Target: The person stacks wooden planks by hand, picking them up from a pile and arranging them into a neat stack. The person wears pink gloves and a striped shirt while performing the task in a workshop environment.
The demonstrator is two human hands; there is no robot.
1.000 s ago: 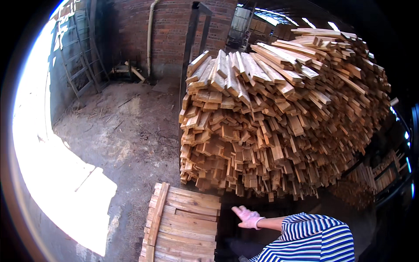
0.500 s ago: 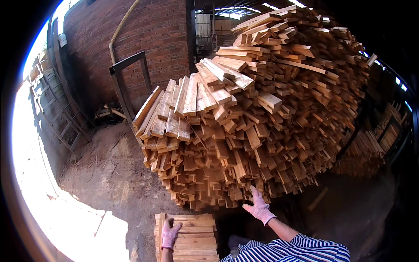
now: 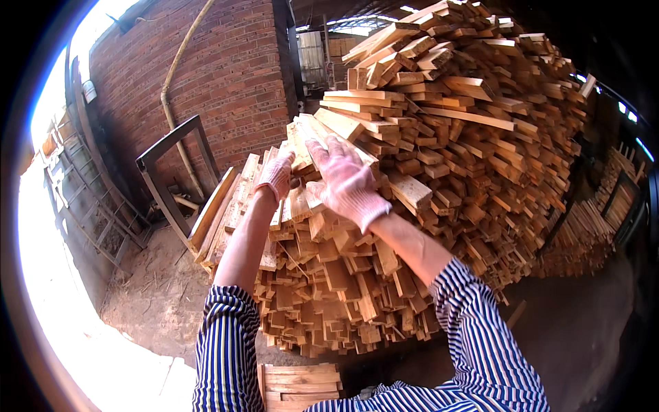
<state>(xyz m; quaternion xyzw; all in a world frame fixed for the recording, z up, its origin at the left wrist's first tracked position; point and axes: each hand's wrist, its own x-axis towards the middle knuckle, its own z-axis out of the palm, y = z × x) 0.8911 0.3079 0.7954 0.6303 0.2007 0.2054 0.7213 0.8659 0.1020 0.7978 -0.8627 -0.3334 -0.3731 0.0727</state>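
Observation:
Both my hands wear pale pink knitted gloves and are at the upper left part of a big stack of sawn wooden boards (image 3: pixel 357 275). My left hand (image 3: pixel 276 176) is against the boards at the stack's near top edge, fingers stretched forward and thumb apart. Just right of it, my right hand (image 3: pixel 347 180) lies over a pale board (image 3: pixel 317 129), its fingers extended and the thumb spread toward the left hand. Both hands look open; their undersides are hidden, so contact there is unclear. Below me lies a small, neat pile of boards (image 3: pixel 302 379), partly cut off by the lower edge.
A dark upright frame (image 3: pixel 168 175) stands at the stack's left end, before a brick wall (image 3: pixel 226 75) with a bent pole (image 3: pixel 167 103). A ladder-like metal rack (image 3: pixel 93 199) leans at far left. More stacked wood (image 3: pixel 583 237) stands at right.
Both hands have moved up and forward onto the stack's top boards. The left came from the small pile below, the right from the stack's lower front. The view has shifted closer.

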